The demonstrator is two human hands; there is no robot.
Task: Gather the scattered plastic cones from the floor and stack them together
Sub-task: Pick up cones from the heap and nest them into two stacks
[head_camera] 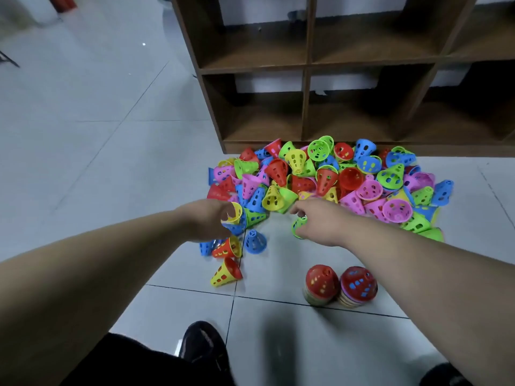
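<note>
**Inspector:** State of your left hand?

**Me:** My fingers are curled round a yellow cone, which appears nested with a blue one below it. I hold it at the near left edge of the pile.

**Inspector:** And the right hand?

**Me:** It grasps a green cone just above the floor, at the near edge of the pile. My knuckles hide most of the cone.

**Inspector:** Where is the rest of the stock?

**Me:** The pile lies in a mixed heap of red, blue, green, yellow and pink, against the foot of the brown shelf unit on the far side. Two finished stacks stand side by side near me, partly under my right forearm, both topped in red.

**Inspector:** Any obstructions?

**Me:** Strays lie below my left hand. A blue cone stands upright, a red and yellow pair lies on its side, and another yellow and red pair lies nearer. My black shoe sits nearest, clear of all the cones.
</note>
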